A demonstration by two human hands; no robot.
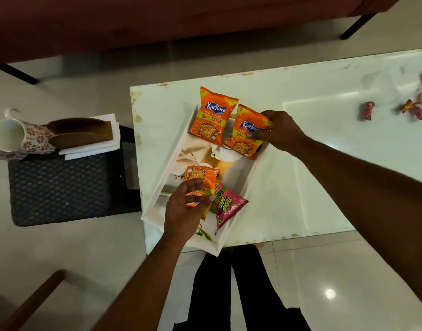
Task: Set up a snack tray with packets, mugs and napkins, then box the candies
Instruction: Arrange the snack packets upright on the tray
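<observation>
A: Your right hand [280, 132] is pinching the upper right corner of the second Kurkure packet [247, 133], and your left hand [185, 206] is curling its fingers over a third orange packet [200, 179] at the near end of the tray [155, 199].

B: So both hands are gripping packets. How far along am I?

A: As I judge it, you are partway through the first stage. Four packets are lying in or over the tray: the first Kurkure packet [213, 115] at the far end, yours beside it, the one under your left hand, and a pink packet [226, 205] just beside that.

B: And what is waiting?

A: The floral mugs [16, 137] and the white napkins [93, 142] in their brown holder are sitting on the dark stool [62, 187] to your left, well apart from the tray. The wrapped candies [368, 111] are lying far right on the surface [324, 163]. Something pink is showing at the right edge of view, too blurred to tell whether it is the box.

B: Which way is the tray lying?

A: Its long axis is running diagonally, from the near corner by your legs up and away to the right. The two far packets are standing lengthwise, logos pointing away from you; the pink one is lying with its print upside down to you.
</observation>
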